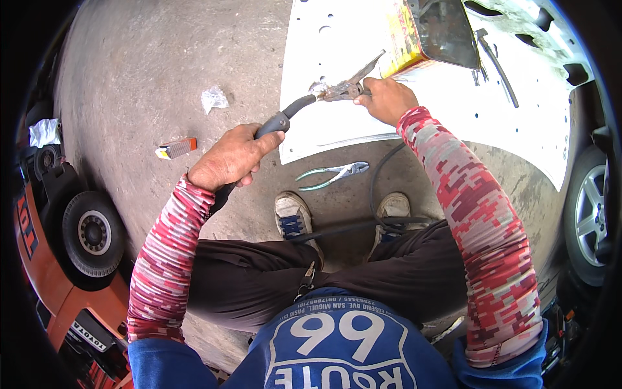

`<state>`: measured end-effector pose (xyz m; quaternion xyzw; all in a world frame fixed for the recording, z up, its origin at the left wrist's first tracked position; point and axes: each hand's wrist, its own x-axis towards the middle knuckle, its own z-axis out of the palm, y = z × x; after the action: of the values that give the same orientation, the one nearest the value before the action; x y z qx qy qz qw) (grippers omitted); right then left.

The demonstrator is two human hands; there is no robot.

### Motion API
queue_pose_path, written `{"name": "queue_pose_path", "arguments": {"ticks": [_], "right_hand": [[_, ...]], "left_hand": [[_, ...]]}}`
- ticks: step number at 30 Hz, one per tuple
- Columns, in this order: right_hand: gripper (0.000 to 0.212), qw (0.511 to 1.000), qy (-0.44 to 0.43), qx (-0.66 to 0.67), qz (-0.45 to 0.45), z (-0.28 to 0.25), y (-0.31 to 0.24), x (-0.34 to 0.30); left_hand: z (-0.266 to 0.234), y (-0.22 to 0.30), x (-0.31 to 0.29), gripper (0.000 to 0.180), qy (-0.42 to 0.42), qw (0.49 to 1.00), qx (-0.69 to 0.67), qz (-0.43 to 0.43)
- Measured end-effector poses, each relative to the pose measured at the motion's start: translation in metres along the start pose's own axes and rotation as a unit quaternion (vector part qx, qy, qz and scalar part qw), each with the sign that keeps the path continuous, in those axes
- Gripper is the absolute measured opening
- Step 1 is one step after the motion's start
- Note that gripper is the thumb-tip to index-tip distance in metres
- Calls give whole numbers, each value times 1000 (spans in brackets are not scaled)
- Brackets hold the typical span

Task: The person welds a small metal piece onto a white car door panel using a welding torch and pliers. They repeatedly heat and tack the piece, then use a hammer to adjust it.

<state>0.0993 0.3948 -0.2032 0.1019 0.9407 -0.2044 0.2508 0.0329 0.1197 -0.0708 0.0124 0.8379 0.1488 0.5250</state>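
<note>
Apparently mid-job. Small orange-and-white box [176, 148] on the concrete floor [142, 71]. Left hand [230, 155] wrapped round a dark handle [272, 125]. The handle's far end meets a rusty metal clamp [340, 92] over a white panel [350, 123]; so much seems done. Whether it's fast, I can't tell; I'd call it unfinished. Green-handled pliers [346, 171] lie unused below. Right hand [392, 100] grips the clamp's right end.
</note>
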Motion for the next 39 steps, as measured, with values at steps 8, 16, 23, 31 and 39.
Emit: {"name": "queue_pose_path", "arguments": {"ticks": [8,16,23,31,39], "right_hand": [[45,1000,4,-6,-11,2,2,1],[42,1000,-5,-3,3,2,1,1],[46,1000,4,-21,-12,2,2,2],[44,1000,0,-8,-8,2,3,2],[44,1000,2,-5,-10,3,3,2]], "left_hand": [[-1,1,2,62,-4,1000,10,7],[-2,2,2,64,-8,1000,20,11],[-3,2,2,63,-13,1000,20,2],[-23,-9,-13,62,24,998,-51,21],[-21,-22,-12,67,-10,998,-43,42]]}}
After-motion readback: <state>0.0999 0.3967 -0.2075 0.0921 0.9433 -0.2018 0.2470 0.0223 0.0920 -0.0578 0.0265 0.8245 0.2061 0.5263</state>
